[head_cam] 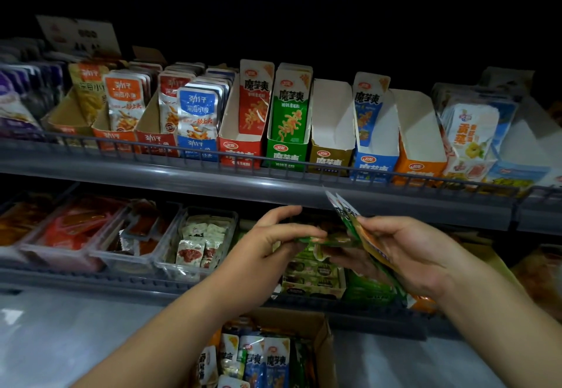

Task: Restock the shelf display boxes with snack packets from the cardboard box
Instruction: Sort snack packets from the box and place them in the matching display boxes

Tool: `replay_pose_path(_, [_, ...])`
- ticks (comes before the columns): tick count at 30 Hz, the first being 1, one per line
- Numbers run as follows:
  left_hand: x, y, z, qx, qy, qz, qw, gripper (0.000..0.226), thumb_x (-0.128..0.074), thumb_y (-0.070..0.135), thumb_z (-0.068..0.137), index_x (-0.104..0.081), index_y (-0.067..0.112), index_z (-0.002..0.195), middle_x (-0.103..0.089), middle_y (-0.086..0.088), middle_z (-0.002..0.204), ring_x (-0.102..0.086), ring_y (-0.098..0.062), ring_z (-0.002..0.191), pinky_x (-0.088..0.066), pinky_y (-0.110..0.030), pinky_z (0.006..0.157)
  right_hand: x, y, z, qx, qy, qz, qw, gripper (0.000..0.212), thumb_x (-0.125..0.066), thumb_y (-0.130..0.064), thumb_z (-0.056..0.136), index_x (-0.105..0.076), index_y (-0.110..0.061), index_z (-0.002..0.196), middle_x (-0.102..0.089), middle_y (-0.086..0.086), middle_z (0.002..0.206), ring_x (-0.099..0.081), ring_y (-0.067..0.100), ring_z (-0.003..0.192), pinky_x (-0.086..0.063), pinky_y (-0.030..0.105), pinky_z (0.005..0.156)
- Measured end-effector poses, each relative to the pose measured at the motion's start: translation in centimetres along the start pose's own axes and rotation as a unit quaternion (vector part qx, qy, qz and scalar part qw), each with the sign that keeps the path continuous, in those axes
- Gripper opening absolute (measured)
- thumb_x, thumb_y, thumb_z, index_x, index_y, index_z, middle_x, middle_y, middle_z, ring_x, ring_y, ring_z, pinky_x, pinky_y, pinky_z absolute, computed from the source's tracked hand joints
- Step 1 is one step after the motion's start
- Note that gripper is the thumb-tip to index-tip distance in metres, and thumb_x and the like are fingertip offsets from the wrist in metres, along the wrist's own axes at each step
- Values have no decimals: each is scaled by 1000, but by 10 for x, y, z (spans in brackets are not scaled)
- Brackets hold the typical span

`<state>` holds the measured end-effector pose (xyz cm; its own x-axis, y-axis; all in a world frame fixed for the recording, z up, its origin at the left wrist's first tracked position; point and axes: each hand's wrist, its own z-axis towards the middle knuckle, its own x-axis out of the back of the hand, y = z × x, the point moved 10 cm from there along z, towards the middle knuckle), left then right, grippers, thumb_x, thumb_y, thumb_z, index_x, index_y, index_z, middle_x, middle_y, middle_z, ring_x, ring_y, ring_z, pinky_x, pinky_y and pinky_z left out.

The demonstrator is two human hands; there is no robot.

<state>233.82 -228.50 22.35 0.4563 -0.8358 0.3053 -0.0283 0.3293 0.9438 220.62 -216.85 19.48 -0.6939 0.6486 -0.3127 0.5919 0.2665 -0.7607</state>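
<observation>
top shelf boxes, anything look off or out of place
Nothing looks spilled or torn. The brown box and orange box show bare white insides with no packets visible, and the blue box between them holds one visible blue packet, tilted. The left hand pinches a green packet; the right hand grips a stack of packets.

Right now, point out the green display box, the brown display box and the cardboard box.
green display box [286, 156]: head view, front panel.
brown display box [330, 161]: head view, front panel.
cardboard box [327, 345]: head view, right wall.
</observation>
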Motion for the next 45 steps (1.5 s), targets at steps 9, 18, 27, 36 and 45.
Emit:
replay_pose_path(9, [-19, -15, -4, 137, -41, -403, 904, 44, -54, 25, 92, -64, 20, 135, -64, -3, 141, -62, -25, 127, -57, -37, 94, -1, -2, 1, 33, 43, -30, 998, 39, -68, -9, 77, -66, 3, 114, -75, 24, 97, -75, 32, 74, -62, 41, 59])
replay_pose_path(18, [-24, -27, -9, 184, -19, -368, 911, 33, -62, 7, 94, -61, 9, 127, -76, -18, 113, -76, -30, 94, -63, -44, 82, -1, -19, 3, 146, 84, -34, 985, 26, -62, -6, 94, -63, -8, 120, -75, 20, 102, -74, 37, 90, -59, 53, 78])
replay_pose_path(27, [-21, -26, -5, 168, 51, -379, 909, 31, -63, 20, 92, -58, 11, 122, -75, -16, 114, -75, -36, 101, -59, -61, 89, -23, -24, -1, 205, 43, -110, 972, 30, -61, -2, 94, -65, -13, 122, -75, 14, 108, -73, 35, 99, -54, 58, 92])
replay_pose_path(36, [2, -16, 7, 143, 108, -318, 931, 23, -52, 2, 103, -64, 14, 118, -79, -4, 101, -77, -19, 86, -64, -40, 74, -36, -45, -9, 300, 44, -144, 942, 32, -67, 0, 90, -65, -16, 118, -77, 6, 106, -75, 25, 97, -57, 50, 88])
replay_pose_path(45, [74, 70, 53, 5, 152, -124, 980, 16, -65, 16, 98, -69, 21, 114, -78, 6, 93, -75, -3, 83, -56, -15, 63, -60, -100, -24, 418, 64, -127, 897, 31, -68, -5, 92, -63, -21, 119, -76, -3, 107, -74, 16, 96, -62, 41, 78])
